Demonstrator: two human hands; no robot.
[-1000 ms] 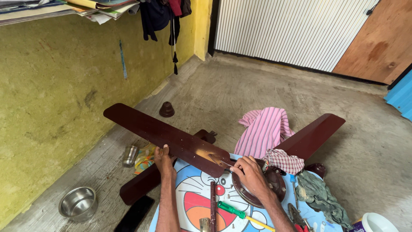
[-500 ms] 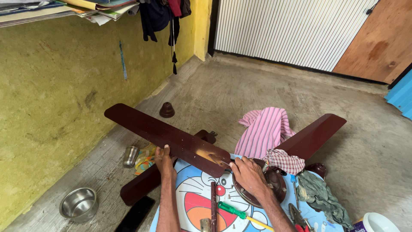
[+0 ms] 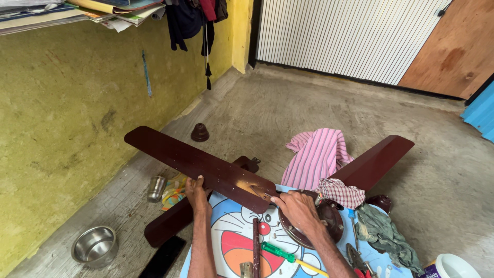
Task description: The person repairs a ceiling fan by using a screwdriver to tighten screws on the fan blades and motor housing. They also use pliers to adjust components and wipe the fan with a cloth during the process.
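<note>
Fan blade (image 3: 200, 164) — long, dark brown and glossy — lay slanting across the concrete floor (image 3: 288, 113), its wide end pointing toward the yellow wall (image 3: 62, 113) and its narrow end resting over the fan motor (image 3: 319, 221). My left hand (image 3: 197, 191) gripped the near edge of that blade, fingers curled over the rim and thumb underneath as far as I could tell. My right hand (image 3: 296, 210) was closed loosely at the blade's root, fingertips pinched around something small at the metal bracket; whether it was a screw or a tool tip, I could not make out.

Two more blades showed — one (image 3: 378, 159) reaching to the right, another (image 3: 177, 221) running under the held one toward a steel bowl (image 3: 94, 246). A green-handled screwdriver (image 3: 280, 253) lay on the cartoon-printed mat (image 3: 231, 242) beside a dark rod (image 3: 256, 247), with a pink striped cloth (image 3: 316, 154) behind the motor.

I judged the risk to be at the bracket: the blade was held by one edge only, so its long free end could swing or sag and throw the holes out of line. A small fastener dropped there might well roll under the motor or into the rags.
</note>
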